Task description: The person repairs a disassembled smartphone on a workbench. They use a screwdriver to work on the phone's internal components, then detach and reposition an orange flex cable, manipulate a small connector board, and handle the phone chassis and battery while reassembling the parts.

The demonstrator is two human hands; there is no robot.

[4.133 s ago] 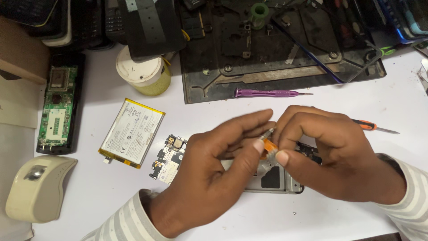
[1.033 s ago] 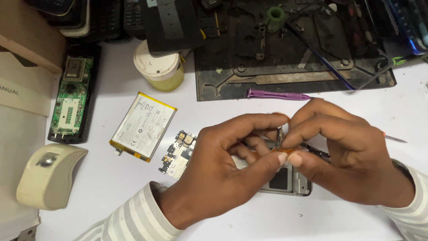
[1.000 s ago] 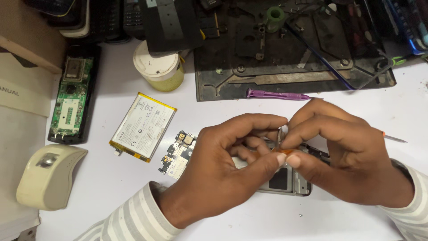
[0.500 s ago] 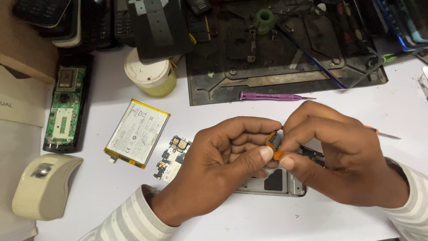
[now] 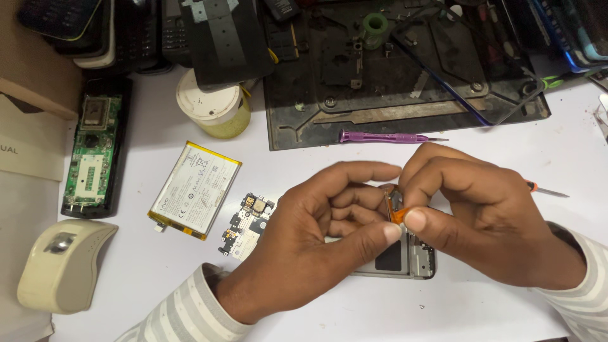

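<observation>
My left hand (image 5: 304, 247) and my right hand (image 5: 481, 215) meet over an opened grey phone frame (image 5: 415, 263) on the white table. Both pinch a small orange flex ribbon (image 5: 397, 208) between thumb and fingertips, just above the frame. Most of the frame is hidden under my hands. A small circuit board (image 5: 246, 225) lies just left of my left hand. A flat white phone battery (image 5: 194, 188) with yellow edges lies further left.
A purple screwdriver (image 5: 386, 137) lies in front of a dark metal work plate (image 5: 405, 69). An orange-handled screwdriver tip (image 5: 548, 191) pokes out right of my right hand. A white-lidded jar (image 5: 212, 109), a green circuit board (image 5: 88, 164) and a beige mouse (image 5: 60, 266) sit left.
My fingers have shifted slightly on the ribbon, and more of its orange shows between the fingertips. Both hands stay over the frame. The view has drifted a little.
</observation>
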